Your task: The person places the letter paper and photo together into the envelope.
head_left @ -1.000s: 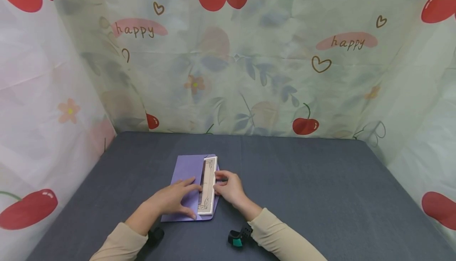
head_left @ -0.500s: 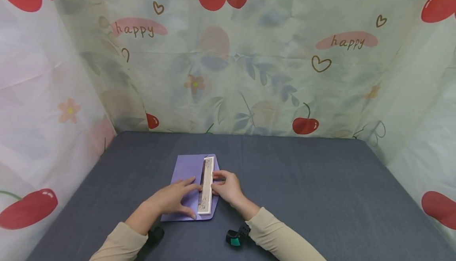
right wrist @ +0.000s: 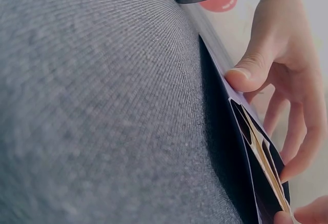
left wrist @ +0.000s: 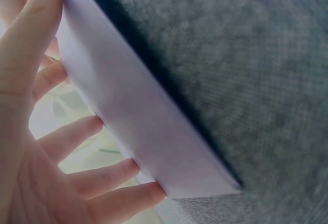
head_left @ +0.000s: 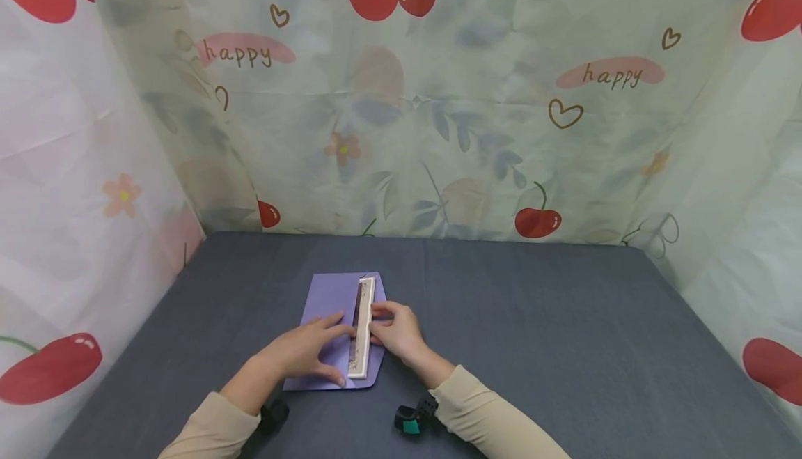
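Observation:
A purple envelope [head_left: 328, 292] lies on the dark tablecloth, its opening and rounded flap toward the right. Part of a cream card [head_left: 362, 323] with an ornate printed border sticks out of the opening; the rest is hidden inside. My left hand [head_left: 303, 347] rests spread on the envelope, thumb near its lower edge and fingertips close to the opening. At the card's outer edge, my right hand [head_left: 401, 333] pinches it between thumb and fingers. From the side, the right wrist view shows the thin layered card edges [right wrist: 264, 155] between the envelope's dark inner walls.
Dark grey cloth [head_left: 532, 327] covers the table. A cherry-printed curtain [head_left: 407, 131] encloses the back and sides. Black wrist-camera straps [head_left: 416, 414] hang beneath the forearms, close to the cloth.
The card has slid left, so a narrower strip of it shows outside the envelope. My right hand has moved slightly left with it, while the left hand and the envelope have stayed in place.

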`<state>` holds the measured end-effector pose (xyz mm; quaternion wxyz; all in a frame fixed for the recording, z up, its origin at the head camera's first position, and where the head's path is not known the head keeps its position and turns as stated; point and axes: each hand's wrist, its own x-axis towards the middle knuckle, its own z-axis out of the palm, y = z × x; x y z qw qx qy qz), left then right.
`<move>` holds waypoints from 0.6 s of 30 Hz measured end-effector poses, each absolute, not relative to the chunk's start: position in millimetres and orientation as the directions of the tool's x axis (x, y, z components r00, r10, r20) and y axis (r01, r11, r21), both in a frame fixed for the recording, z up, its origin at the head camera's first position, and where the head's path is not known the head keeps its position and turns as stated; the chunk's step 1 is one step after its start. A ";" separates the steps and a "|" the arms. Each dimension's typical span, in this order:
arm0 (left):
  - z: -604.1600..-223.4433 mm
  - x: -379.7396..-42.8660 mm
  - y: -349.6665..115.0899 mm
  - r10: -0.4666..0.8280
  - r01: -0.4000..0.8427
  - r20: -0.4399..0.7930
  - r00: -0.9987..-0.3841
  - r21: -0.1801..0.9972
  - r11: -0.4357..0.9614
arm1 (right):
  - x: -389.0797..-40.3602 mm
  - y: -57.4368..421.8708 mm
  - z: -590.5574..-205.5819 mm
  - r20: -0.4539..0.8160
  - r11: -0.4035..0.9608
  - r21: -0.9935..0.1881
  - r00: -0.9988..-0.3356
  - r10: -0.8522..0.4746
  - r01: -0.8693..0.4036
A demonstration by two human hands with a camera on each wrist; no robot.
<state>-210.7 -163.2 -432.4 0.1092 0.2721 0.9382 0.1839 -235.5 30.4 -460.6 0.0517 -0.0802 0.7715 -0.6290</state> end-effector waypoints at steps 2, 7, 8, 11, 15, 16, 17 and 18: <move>-432.5 -211.0 -162.9 0.549 0.468 -0.108 -0.829 0.404 0.786 | -235.4 30.4 -460.3 0.021 0.193 -0.979 -0.980 -0.197 -0.060; -432.2 -211.7 -162.5 0.544 0.465 -0.107 -0.832 0.398 0.791 | -235.0 30.2 -460.3 0.026 0.195 -0.978 -0.976 -0.214 -0.069; -432.2 -211.8 -162.6 0.542 0.464 -0.108 -0.833 0.397 0.792 | -235.1 30.1 -460.7 0.029 0.196 -0.978 -0.976 -0.217 -0.072; -431.8 -211.7 -162.6 0.539 0.460 -0.110 -0.835 0.398 0.794 | -236.2 29.1 -462.4 0.027 0.205 -0.976 -0.976 -0.217 -0.073; -431.0 -211.4 -162.4 0.536 0.455 -0.112 -0.837 0.402 0.794 | -237.3 27.6 -463.6 0.025 0.206 -0.976 -0.975 -0.222 -0.072; -430.8 -211.3 -162.3 0.535 0.454 -0.113 -0.837 0.403 0.795 | -237.1 27.3 -463.6 0.027 0.203 -0.976 -0.974 -0.223 -0.073; -430.5 -211.2 -162.3 0.534 0.453 -0.113 -0.838 0.402 0.796 | -236.9 27.0 -463.4 0.027 0.200 -0.977 -0.974 -0.225 -0.074; -430.4 -211.1 -162.3 0.534 0.452 -0.115 -0.838 0.402 0.796 | -236.9 26.9 -463.3 0.027 0.204 -0.976 -0.974 -0.226 -0.074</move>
